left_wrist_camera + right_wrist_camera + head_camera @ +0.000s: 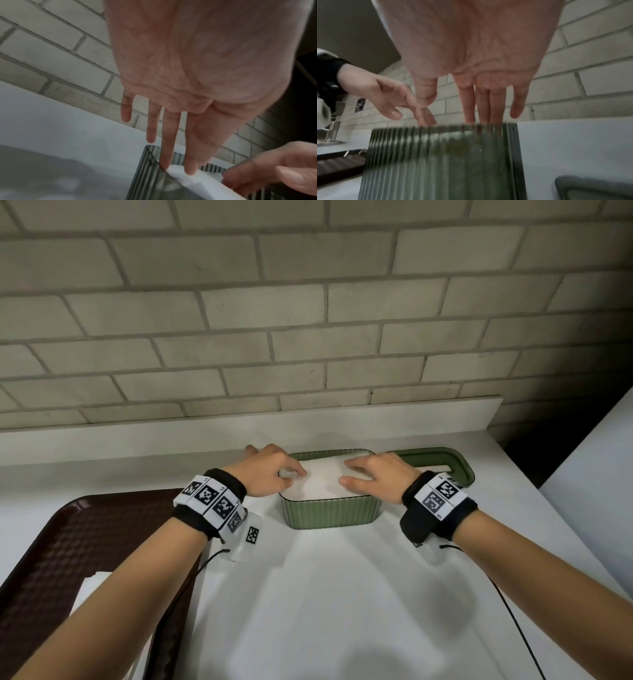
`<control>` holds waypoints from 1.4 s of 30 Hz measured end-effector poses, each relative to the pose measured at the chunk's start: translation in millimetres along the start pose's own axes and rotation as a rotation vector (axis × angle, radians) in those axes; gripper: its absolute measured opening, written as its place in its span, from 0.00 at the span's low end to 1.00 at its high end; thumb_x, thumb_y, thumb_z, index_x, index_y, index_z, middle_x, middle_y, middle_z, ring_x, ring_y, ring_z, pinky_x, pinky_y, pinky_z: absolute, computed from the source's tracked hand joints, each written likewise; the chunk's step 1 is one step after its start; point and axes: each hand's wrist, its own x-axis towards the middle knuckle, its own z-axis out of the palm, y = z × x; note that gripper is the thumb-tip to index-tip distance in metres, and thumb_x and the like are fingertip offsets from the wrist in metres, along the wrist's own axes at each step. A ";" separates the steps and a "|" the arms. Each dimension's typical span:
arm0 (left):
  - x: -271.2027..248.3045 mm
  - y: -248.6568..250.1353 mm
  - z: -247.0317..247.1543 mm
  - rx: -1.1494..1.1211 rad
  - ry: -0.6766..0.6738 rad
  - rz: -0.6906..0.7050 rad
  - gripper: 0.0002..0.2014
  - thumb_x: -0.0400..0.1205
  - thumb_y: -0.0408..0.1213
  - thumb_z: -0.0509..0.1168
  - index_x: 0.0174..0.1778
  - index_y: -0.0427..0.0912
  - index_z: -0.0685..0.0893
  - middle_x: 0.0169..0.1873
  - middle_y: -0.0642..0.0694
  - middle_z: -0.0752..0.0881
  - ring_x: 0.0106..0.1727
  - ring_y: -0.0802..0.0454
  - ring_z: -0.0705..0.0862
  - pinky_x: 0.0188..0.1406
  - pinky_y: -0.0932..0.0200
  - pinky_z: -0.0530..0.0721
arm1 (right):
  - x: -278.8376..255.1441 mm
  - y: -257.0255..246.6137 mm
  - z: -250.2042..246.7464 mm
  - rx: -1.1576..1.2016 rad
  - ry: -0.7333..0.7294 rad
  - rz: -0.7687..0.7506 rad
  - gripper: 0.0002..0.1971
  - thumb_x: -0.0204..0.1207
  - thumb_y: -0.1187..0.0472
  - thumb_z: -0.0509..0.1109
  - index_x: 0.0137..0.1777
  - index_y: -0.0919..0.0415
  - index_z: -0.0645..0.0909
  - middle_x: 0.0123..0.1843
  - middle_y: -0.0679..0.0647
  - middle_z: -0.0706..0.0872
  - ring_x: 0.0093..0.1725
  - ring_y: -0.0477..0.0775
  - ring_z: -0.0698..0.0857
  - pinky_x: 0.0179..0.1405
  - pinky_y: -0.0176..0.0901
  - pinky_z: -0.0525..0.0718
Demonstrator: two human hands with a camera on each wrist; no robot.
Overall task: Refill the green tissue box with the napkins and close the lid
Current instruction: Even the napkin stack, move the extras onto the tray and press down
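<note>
The green ribbed tissue box point(330, 513) stands open on the white counter, filled to its rim with white napkins point(320, 482). My left hand point(274, 472) reaches over the box's left end, and its straight fingers point(189, 167) touch the napkins' left corner point(190, 180). My right hand point(371, 474) lies flat over the right end, its fingers point(482, 108) pressing down on the stack behind the box wall point(436, 162). The green lid point(442, 465) with its slot lies on the counter just right of the box, partly hidden by my right wrist.
A dark brown tray point(68, 559) lies at the left with more white napkins point(92, 587) on it. A brick wall point(308, 320) and a low white ledge point(342, 414) run behind the box. A white panel point(596, 460) stands at the right. A metal tap point(332, 131) shows far left.
</note>
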 end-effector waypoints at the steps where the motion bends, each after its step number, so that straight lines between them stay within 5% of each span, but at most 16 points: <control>1: 0.1 2.0 1.1 0.006 -0.022 -0.006 0.20 0.81 0.38 0.63 0.69 0.59 0.80 0.68 0.49 0.78 0.76 0.50 0.66 0.67 0.45 0.58 | 4.3 -1.5 3.1 -0.033 -0.049 0.031 0.33 0.81 0.34 0.53 0.77 0.55 0.73 0.74 0.55 0.80 0.74 0.57 0.77 0.78 0.51 0.65; 5: 0.4 1.3 -1.9 -0.026 -0.046 -0.052 0.23 0.75 0.38 0.68 0.67 0.60 0.82 0.65 0.50 0.77 0.77 0.50 0.65 0.68 0.46 0.57 | 16.2 -4.8 7.5 -0.158 -0.137 0.048 0.36 0.80 0.30 0.43 0.64 0.57 0.80 0.53 0.57 0.89 0.65 0.57 0.82 0.81 0.57 0.53; 7: -0.1 -2.4 -3.1 -0.040 -0.042 -0.055 0.23 0.71 0.41 0.70 0.63 0.61 0.84 0.58 0.53 0.78 0.76 0.50 0.66 0.73 0.42 0.54 | 21.0 -8.1 3.8 -0.225 -0.186 0.037 0.39 0.78 0.28 0.42 0.59 0.58 0.81 0.43 0.54 0.87 0.61 0.57 0.83 0.81 0.58 0.54; 11: 1.6 -6.1 -0.6 -0.032 0.021 -0.024 0.17 0.69 0.53 0.75 0.54 0.60 0.87 0.60 0.53 0.84 0.78 0.52 0.64 0.78 0.32 0.41 | 34.7 -10.5 -0.4 -0.327 -0.259 -0.015 0.34 0.73 0.23 0.50 0.34 0.56 0.73 0.31 0.48 0.77 0.45 0.57 0.80 0.79 0.56 0.60; 17: 4.6 -3.7 1.0 -0.022 0.029 0.053 0.17 0.64 0.55 0.79 0.49 0.59 0.89 0.57 0.58 0.85 0.71 0.55 0.73 0.77 0.30 0.43 | 44.9 0.6 -2.8 -0.286 -0.286 -0.058 0.37 0.73 0.25 0.55 0.39 0.64 0.77 0.28 0.50 0.76 0.34 0.52 0.76 0.77 0.56 0.64; 20: 6.6 -9.3 0.3 -0.071 -0.017 0.052 0.14 0.60 0.58 0.78 0.40 0.66 0.87 0.51 0.56 0.89 0.61 0.55 0.82 0.77 0.36 0.58 | 44.3 6.0 -0.8 -0.289 -0.300 -0.046 0.41 0.73 0.23 0.53 0.48 0.65 0.82 0.30 0.51 0.79 0.45 0.58 0.82 0.80 0.57 0.59; 25: 7.5 -10.2 -1.3 -0.095 0.016 0.081 0.11 0.64 0.48 0.81 0.40 0.55 0.91 0.50 0.61 0.90 0.55 0.54 0.86 0.68 0.47 0.74 | 43.9 3.0 -1.2 -0.250 -0.316 -0.048 0.38 0.75 0.26 0.52 0.41 0.65 0.78 0.30 0.51 0.78 0.40 0.54 0.81 0.83 0.57 0.51; 30: 8.5 -8.9 1.3 -0.087 0.032 0.111 0.07 0.67 0.51 0.79 0.30 0.61 0.87 0.46 0.62 0.90 0.51 0.56 0.86 0.63 0.47 0.77 | 43.5 4.3 0.7 -0.248 -0.323 -0.041 0.38 0.74 0.25 0.52 0.41 0.64 0.79 0.30 0.51 0.79 0.41 0.55 0.79 0.83 0.58 0.51; 33: 11.6 -8.2 2.2 -0.134 0.088 0.113 0.05 0.69 0.48 0.79 0.36 0.55 0.91 0.43 0.59 0.91 0.49 0.55 0.87 0.60 0.49 0.81 | 44.3 6.4 0.5 -0.215 -0.291 -0.043 0.41 0.72 0.23 0.55 0.47 0.66 0.82 0.28 0.51 0.77 0.37 0.56 0.79 0.80 0.56 0.60; 35: 14.2 -7.9 0.6 -0.173 0.154 0.104 0.04 0.71 0.44 0.79 0.38 0.50 0.93 0.40 0.56 0.92 0.48 0.55 0.88 0.58 0.50 0.82 | 40.8 7.1 -4.0 -0.071 -0.205 -0.029 0.41 0.66 0.22 0.61 0.46 0.66 0.82 0.27 0.53 0.77 0.32 0.57 0.77 0.66 0.54 0.76; 36: 14.8 -7.6 -0.9 -0.185 0.193 0.097 0.04 0.72 0.43 0.78 0.39 0.49 0.93 0.40 0.54 0.92 0.47 0.55 0.88 0.58 0.50 0.83 | 38.1 5.6 -7.8 0.000 -0.148 -0.026 0.41 0.63 0.22 0.64 0.47 0.64 0.83 0.32 0.54 0.83 0.35 0.58 0.81 0.60 0.51 0.79; 39: 16.5 -5.2 -4.6 -0.183 0.337 0.087 0.06 0.76 0.46 0.74 0.41 0.48 0.91 0.38 0.54 0.92 0.46 0.56 0.88 0.60 0.49 0.81 | 29.6 -4.8 -15.8 0.100 0.024 -0.067 0.37 0.61 0.24 0.70 0.59 0.52 0.86 0.58 0.45 0.90 0.57 0.49 0.86 0.70 0.47 0.75; 42: 16.7 2.7 -4.2 -0.168 0.489 0.087 0.07 0.78 0.49 0.71 0.42 0.51 0.89 0.35 0.59 0.87 0.44 0.55 0.84 0.59 0.46 0.78 | 24.8 -17.4 -16.4 0.164 0.123 -0.098 0.24 0.64 0.32 0.75 0.52 0.49 0.89 0.51 0.43 0.91 0.52 0.44 0.87 0.60 0.42 0.81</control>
